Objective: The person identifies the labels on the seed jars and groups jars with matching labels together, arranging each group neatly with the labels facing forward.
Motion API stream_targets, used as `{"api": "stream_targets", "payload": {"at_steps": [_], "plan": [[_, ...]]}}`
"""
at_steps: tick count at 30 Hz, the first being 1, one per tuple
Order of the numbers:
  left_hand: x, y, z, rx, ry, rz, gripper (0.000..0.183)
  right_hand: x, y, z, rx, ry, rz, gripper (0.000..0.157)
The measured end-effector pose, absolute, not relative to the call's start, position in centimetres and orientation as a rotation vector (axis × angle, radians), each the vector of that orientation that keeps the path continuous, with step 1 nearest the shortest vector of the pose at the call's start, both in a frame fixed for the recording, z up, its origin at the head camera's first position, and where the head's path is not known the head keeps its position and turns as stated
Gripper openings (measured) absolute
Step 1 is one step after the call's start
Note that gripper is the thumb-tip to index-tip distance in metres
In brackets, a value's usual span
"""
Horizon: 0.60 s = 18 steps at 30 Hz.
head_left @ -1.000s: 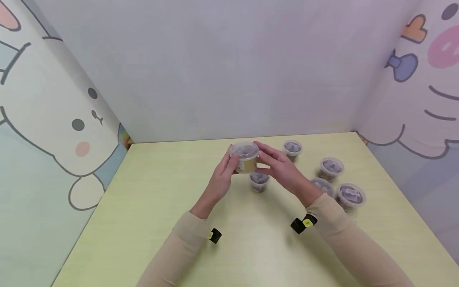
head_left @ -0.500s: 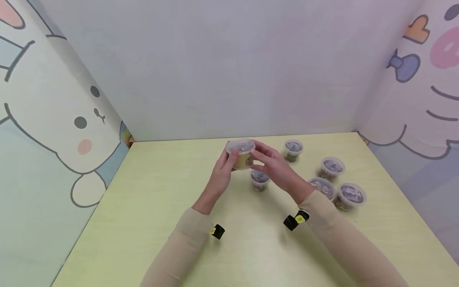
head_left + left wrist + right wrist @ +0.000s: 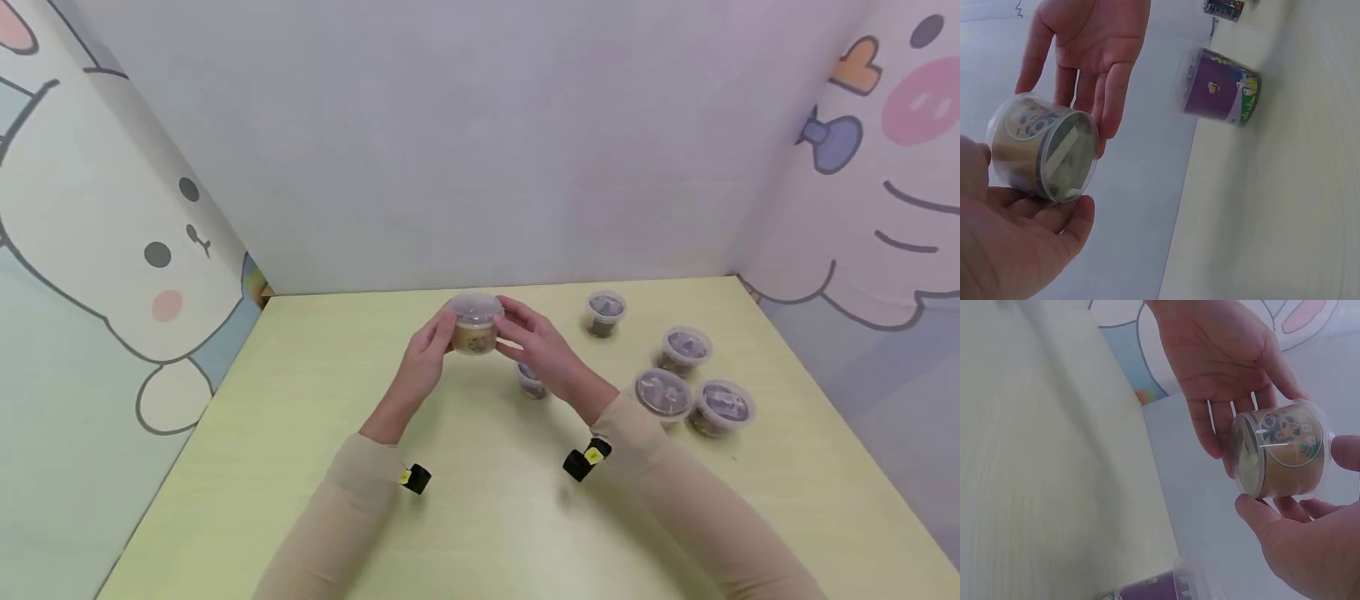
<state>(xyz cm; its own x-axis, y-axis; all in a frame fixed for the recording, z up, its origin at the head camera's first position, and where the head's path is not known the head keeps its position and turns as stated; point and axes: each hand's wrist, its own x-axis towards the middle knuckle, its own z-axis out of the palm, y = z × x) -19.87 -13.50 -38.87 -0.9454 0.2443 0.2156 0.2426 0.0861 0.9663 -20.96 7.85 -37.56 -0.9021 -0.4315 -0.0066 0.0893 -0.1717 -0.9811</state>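
Note:
Between both hands, above the table, is a round clear plastic tub (image 3: 475, 336) with a lid and a tan band. In the right wrist view the tub (image 3: 1291, 450) shows a round printed label with small pictures. My left hand (image 3: 423, 358) grips its left side, thumb on the near face. My right hand (image 3: 546, 357) holds the right side, its thumb and fingertips at the wall near the lid. Just below and behind the right hand, a smaller-looking lidded tub (image 3: 530, 383) stands on the table, partly hidden. Its purple printed side (image 3: 1219, 87) shows in the left wrist view.
Several more lidded tubs stand on the right of the pale yellow table (image 3: 300, 500): one at the back (image 3: 604, 312), one further right (image 3: 685, 346), and a close pair, a left one (image 3: 663, 393) and a right one (image 3: 722, 407). Cartoon-printed panels and a plain back wall (image 3: 480, 150) enclose it.
Both hands have carried the tub to the left. It has turned a little, so dark printing now shows on its near side. The tubs on the table have stayed put.

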Motion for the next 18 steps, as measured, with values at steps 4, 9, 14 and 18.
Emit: {"api": "stream_targets", "payload": {"at_steps": [4,9,14,18], "plan": [[-20.0,-14.6,-39.2,0.486,2.332,2.012,0.057,-20.8,6.7,-37.9,-0.368,1.795,-2.112,0.064],[-20.2,-16.3,-39.7,0.407,2.437,1.954,0.059,-21.0,4.4,-38.4,-0.353,1.819,-2.104,0.066],[-20.6,-18.5,-40.2,0.316,2.488,1.916,0.066,-21.6,1.4,-39.4,-0.347,1.833,-2.097,0.066],[-20.9,-20.2,-40.9,0.238,2.495,1.885,0.072,-22.2,-0.8,-40.6,-0.322,1.874,-2.075,0.068]]}}
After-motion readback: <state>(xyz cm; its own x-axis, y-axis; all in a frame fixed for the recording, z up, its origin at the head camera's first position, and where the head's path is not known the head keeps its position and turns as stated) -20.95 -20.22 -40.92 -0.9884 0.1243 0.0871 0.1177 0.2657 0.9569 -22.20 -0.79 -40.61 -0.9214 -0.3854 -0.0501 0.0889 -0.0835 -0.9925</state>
